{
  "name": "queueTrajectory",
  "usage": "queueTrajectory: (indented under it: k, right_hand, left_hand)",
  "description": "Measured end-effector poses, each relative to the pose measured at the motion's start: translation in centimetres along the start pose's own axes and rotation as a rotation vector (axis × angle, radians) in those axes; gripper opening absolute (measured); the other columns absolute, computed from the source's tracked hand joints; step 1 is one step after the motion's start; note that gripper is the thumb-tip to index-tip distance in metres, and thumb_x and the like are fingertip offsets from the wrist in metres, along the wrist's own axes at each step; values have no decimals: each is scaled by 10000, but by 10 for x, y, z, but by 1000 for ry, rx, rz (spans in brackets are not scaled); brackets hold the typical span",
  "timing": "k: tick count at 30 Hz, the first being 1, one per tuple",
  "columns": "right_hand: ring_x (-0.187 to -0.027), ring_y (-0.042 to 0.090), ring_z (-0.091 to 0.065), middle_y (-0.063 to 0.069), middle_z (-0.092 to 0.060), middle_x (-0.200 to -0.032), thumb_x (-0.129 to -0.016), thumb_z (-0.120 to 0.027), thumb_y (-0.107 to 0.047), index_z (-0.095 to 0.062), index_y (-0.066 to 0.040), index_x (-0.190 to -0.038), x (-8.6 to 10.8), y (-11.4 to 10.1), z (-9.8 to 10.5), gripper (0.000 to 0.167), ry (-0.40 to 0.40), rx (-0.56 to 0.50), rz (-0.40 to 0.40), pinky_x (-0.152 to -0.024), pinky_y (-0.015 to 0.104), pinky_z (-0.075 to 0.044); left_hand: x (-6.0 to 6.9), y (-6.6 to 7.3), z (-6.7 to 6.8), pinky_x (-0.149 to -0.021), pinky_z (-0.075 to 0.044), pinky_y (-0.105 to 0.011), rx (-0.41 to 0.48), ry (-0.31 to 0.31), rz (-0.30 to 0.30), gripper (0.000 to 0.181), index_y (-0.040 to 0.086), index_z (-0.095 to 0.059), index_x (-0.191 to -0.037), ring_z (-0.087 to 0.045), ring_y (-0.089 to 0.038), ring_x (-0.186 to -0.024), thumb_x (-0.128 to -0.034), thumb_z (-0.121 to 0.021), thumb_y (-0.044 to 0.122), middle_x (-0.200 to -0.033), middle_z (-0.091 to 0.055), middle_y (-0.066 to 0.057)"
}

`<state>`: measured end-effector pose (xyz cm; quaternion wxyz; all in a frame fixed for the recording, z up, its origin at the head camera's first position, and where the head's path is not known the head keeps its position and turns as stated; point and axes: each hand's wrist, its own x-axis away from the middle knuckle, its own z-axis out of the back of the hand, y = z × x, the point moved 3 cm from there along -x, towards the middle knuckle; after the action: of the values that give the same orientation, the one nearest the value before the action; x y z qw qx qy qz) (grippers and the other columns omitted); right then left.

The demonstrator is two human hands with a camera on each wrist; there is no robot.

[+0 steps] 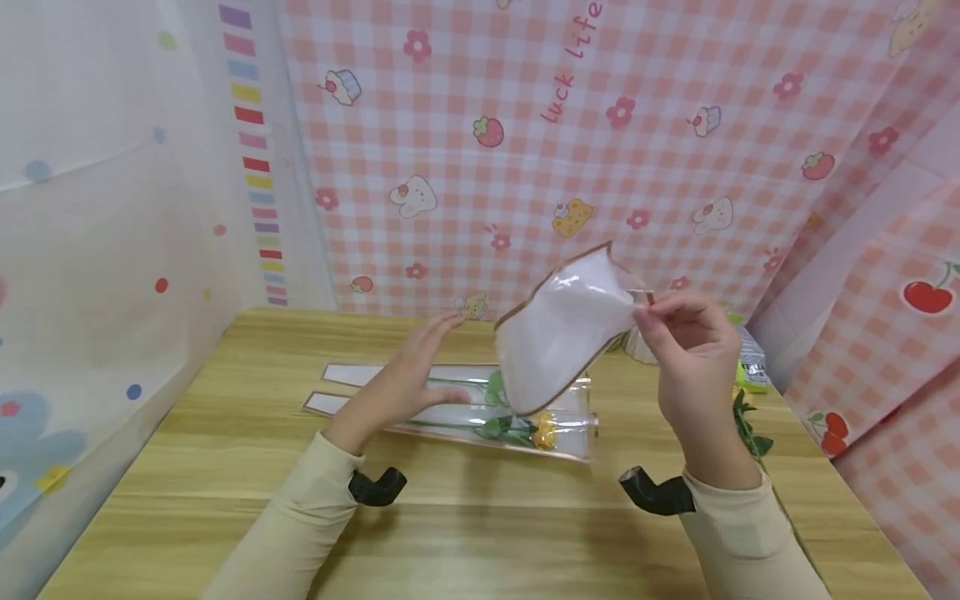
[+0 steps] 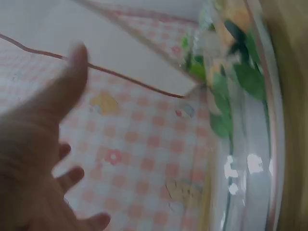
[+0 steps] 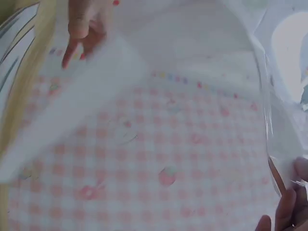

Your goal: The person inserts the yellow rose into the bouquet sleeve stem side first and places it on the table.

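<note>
Between thumb and fingers my right hand (image 1: 693,346) pinches the edge of a white flower wrapping sleeve (image 1: 558,333) with a brown border and a clear front. The sleeve hangs tilted in the air, above the table. My left hand (image 1: 401,375) is spread, its fingers straight, over two wrapped flowers and apart from the raised sleeve; the left wrist view shows nothing in it. Beneath lies a wrapped yellow rose (image 1: 545,433) with green leaves. The second wrapped flower (image 1: 493,387) is behind it, its bloom hidden by the raised sleeve.
On the right of the wooden table (image 1: 480,533) lies a loose yellow rose (image 1: 742,408) with a long stem. Behind it is a green and white packet (image 1: 752,367). A pink checked cloth (image 1: 480,167) hangs at the back, and a white dotted curtain (image 1: 112,250) at the left.
</note>
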<state>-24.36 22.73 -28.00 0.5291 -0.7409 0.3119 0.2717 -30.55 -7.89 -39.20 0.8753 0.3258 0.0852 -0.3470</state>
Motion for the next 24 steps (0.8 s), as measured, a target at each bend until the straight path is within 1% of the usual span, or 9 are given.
queueTrajectory:
  k: [2, 4, 7, 9, 11, 13, 16, 19, 24]
  right_hand:
    - [-853, 178, -669, 113, -686, -903, -862, -648, 208, -636, 129, -899, 3, -9, -13, 89, -84, -34, 2, -748, 235, -557]
    - [-854, 167, -662, 101, -677, -898, -867, -640, 208, -643, 116, -900, 5, -12, -18, 98, -105, -32, -5, -745, 230, -554]
    - [-851, 159, -645, 92, -665, -892, -872, -634, 204, -651, 108, -914, 4, -9, -12, 106, -51, 36, 20, -742, 213, -540]
    - [-837, 155, -620, 84, -659, -893, -879, -638, 188, -648, 128, -930, 1, -7, 0, 80, 6, 137, 48, -741, 199, -514]
    - [-769, 133, -571, 62, -645, -884, -885, -657, 150, -651, 139, -967, -2, -7, 15, 83, 33, 351, 62, -685, 186, -470]
    - [-682, 98, -506, 49, -628, -874, -896, -683, 96, -660, 106, -1027, -4, -7, 31, 133, -5, 624, -5, -595, 179, -413]
    - [-592, 70, -435, 84, -634, -901, -934, -680, 22, -619, 52, -1156, -3, -4, 51, 231, -231, 984, -157, -492, 205, -359]
    - [-616, 96, -530, 178, -628, -952, -989, -612, 2, -496, 21, -1290, 7, 5, 63, 323, -531, 991, -379, -513, 249, -453]
    - [-649, 125, -561, 108, -587, -898, -986, -579, 28, -323, -32, -1459, 27, 19, 73, 542, -866, 883, -607, -567, 275, -494]
  left_hand:
    - [1, 9, 0, -1170, -253, -615, 222, -53, -83, 1177, 151, -222, -1614, -234, -305, -1511, -709, -606, 798, -1658, -249, -80]
    - [4, 20, -1, -1142, -318, -605, 477, -183, -139, 1118, 94, -299, -1578, -368, -307, -1451, -742, -643, 751, -1589, -395, -108]
    - [9, 30, -1, -1004, -503, -488, 738, -370, -137, 740, -24, -506, -1391, -619, -274, -1182, -924, -664, 527, -1291, -647, -175]
    - [12, 31, 2, -823, -578, -379, 828, -418, -90, 443, -67, -571, -1224, -684, -242, -948, -1015, -631, 320, -1073, -692, -179]
    - [13, 27, 8, -696, -562, -291, 825, -395, -22, 297, -43, -594, -1122, -659, -171, -835, -1035, -605, 241, -983, -676, -116]
    - [14, 21, 12, -629, -512, -247, 813, -379, 35, 228, -16, -590, -1074, -607, -127, -760, -1034, -598, 208, -918, -635, -59]
    - [14, 10, 12, -619, -426, -230, 743, -403, 79, 165, 28, -590, -1038, -501, -100, -713, -1025, -613, 191, -832, -548, 2]
    - [16, -1, 5, -622, -357, -245, 574, -479, 84, 105, 61, -599, -967, -401, -115, -671, -1025, -607, 148, -761, -457, 19]
    - [19, -9, -9, -656, -369, -266, 209, -553, 145, 202, 137, -577, -822, -429, -104, -701, -1018, -618, 167, -756, -464, 54]
